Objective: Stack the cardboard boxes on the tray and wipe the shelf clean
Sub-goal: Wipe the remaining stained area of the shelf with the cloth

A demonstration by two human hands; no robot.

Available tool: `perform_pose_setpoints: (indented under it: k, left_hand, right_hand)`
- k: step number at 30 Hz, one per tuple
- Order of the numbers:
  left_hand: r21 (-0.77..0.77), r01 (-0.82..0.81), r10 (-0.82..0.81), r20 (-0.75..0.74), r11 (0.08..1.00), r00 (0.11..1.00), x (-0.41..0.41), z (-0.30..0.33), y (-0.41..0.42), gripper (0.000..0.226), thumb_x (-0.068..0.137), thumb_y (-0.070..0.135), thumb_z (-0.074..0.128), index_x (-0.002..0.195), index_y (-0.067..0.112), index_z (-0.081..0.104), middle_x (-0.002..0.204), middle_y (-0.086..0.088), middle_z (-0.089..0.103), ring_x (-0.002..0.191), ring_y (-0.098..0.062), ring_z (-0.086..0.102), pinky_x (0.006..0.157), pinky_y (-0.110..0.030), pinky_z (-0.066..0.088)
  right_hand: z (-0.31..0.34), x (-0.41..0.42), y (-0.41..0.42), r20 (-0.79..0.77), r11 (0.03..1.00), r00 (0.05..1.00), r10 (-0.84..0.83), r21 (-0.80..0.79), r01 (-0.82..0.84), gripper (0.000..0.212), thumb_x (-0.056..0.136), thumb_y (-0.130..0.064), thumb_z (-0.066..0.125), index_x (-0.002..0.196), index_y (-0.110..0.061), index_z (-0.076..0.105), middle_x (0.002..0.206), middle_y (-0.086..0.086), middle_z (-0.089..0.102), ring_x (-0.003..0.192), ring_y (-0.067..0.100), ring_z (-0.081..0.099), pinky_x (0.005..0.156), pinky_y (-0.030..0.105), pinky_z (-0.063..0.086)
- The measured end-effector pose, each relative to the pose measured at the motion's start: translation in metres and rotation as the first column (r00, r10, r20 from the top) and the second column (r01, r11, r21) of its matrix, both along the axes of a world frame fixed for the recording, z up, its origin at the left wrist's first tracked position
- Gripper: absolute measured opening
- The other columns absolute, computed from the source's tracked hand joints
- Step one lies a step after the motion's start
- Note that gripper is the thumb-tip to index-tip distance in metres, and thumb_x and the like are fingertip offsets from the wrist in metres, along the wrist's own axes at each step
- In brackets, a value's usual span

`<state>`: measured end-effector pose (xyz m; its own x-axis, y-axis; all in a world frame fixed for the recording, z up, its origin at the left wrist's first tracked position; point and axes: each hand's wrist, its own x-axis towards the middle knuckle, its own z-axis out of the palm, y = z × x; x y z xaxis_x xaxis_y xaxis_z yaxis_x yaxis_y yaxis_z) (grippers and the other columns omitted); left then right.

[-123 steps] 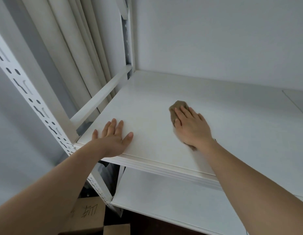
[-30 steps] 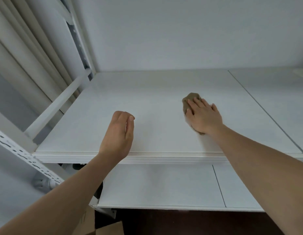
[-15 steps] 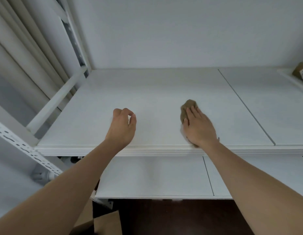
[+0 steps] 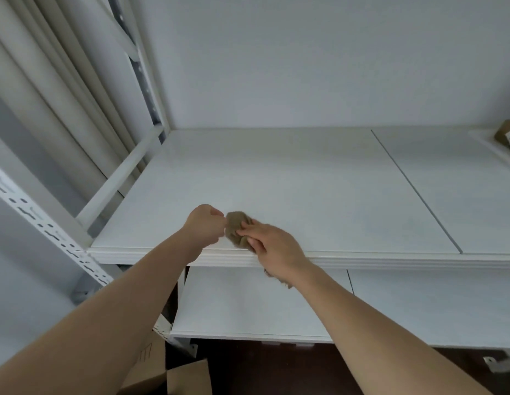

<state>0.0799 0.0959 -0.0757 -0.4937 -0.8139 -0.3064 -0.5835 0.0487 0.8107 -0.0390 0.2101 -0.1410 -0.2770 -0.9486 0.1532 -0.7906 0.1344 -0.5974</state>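
Pale curtain folds (image 4: 62,89) are hanging to my left, behind the perforated white upright (image 4: 48,235) of the rack. A plain white wall (image 4: 305,58) is rising straight ahead of me. Below me, a strip of dark floor (image 4: 262,369) is showing under the rack, and a small white bracket (image 4: 493,362) is sitting on it at the far right.

Right hand (image 4: 272,246) and left hand (image 4: 204,227) on a brown cloth (image 4: 236,229) above the white shelf (image 4: 305,189).
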Motion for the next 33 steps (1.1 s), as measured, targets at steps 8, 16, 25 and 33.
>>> perform_pose_setpoints:
  k: [8, 16, 25, 33]
  left_hand:
    - [0.252, 0.164, -0.148, -0.079, 0.954, 0.986, 0.025, 0.028, 0.009, 0.026, 0.088, -0.004, 0.055, 0.110, 0.010, 0.059, 0.111, -0.007, 0.066, 0.100, -0.020, 0.066, 0.087, -0.028, 0.053]
    - [0.021, 0.106, -0.101, -0.157, 0.994, 0.982, 0.022, 0.050, 0.002, 0.016, 0.090, 0.014, 0.063, 0.093, -0.001, 0.066, 0.085, -0.014, 0.068, 0.069, -0.015, 0.063, 0.066, -0.020, 0.053]
    - [-0.132, 0.063, -0.093, -0.239, 0.989, 0.967, 0.007, 0.077, 0.005, 0.018, 0.089, 0.020, 0.062, 0.077, 0.007, 0.060, 0.077, -0.008, 0.060, 0.067, -0.018, 0.054, 0.067, -0.026, 0.045]
    - [-0.033, 0.195, -0.195, -0.332, 0.980, 0.923, 0.012, 0.095, 0.007, 0.019, 0.090, 0.018, 0.062, 0.072, 0.012, 0.060, 0.073, -0.005, 0.061, 0.060, -0.016, 0.056, 0.055, -0.022, 0.046]
  right_hand:
    - [0.056, 0.010, 0.003, 0.862, 0.988, 0.497, -0.099, 0.024, 0.155, 0.029, 0.102, -0.012, 0.042, 0.106, -0.014, 0.070, 0.100, 0.003, 0.072, 0.089, 0.014, 0.066, 0.078, 0.023, 0.051]
    - [0.079, -0.001, 0.000, 0.800, 0.967, 0.555, -0.227, 0.116, 0.228, 0.026, 0.102, -0.015, 0.041, 0.098, -0.019, 0.067, 0.097, 0.002, 0.067, 0.093, 0.017, 0.060, 0.081, 0.028, 0.045]
    - [0.100, -0.006, -0.004, 0.786, 0.987, 0.599, -0.149, 0.081, 0.140, 0.038, 0.090, -0.040, 0.064, 0.125, -0.032, 0.054, 0.118, -0.007, 0.063, 0.112, 0.010, 0.058, 0.099, 0.034, 0.044]
    - [0.084, -0.002, -0.008, 0.678, 0.997, 0.732, -0.070, 0.039, 0.060, 0.031, 0.089, -0.023, 0.069, 0.119, -0.032, 0.063, 0.114, 0.002, 0.065, 0.098, 0.007, 0.063, 0.071, 0.013, 0.046]
